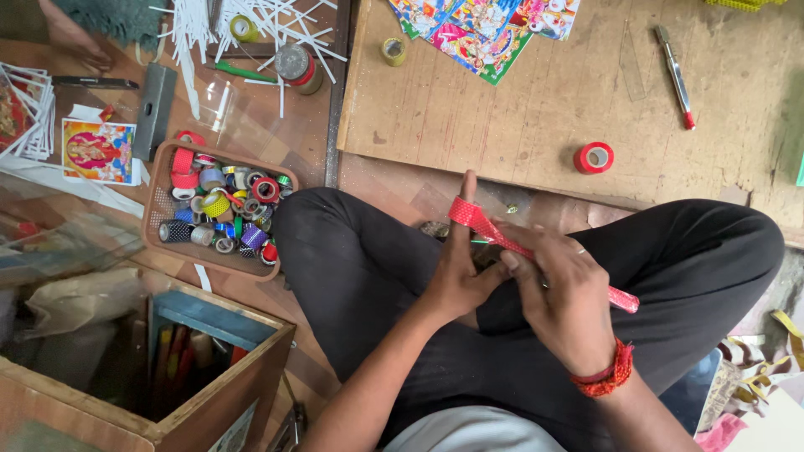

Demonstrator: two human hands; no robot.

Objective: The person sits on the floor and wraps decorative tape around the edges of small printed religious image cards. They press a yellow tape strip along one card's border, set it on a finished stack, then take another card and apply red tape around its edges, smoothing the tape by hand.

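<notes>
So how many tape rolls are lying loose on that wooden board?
2: a red roll near the board's front edge, a yellowish roll by the colourful prints. Others may be out of view.

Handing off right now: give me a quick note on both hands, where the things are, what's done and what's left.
Left hand: fingers straight up, red tape strip wrapped over a fingertip.
Right hand: closed on the red-wrapped stick over the lap.
Red tape roll and knife lie on the wooden board; basket of tape rolls sits beside the left knee.
Done: the stick's visible part is covered red.
Left: the loose tape end isn't pressed down yet.
</notes>
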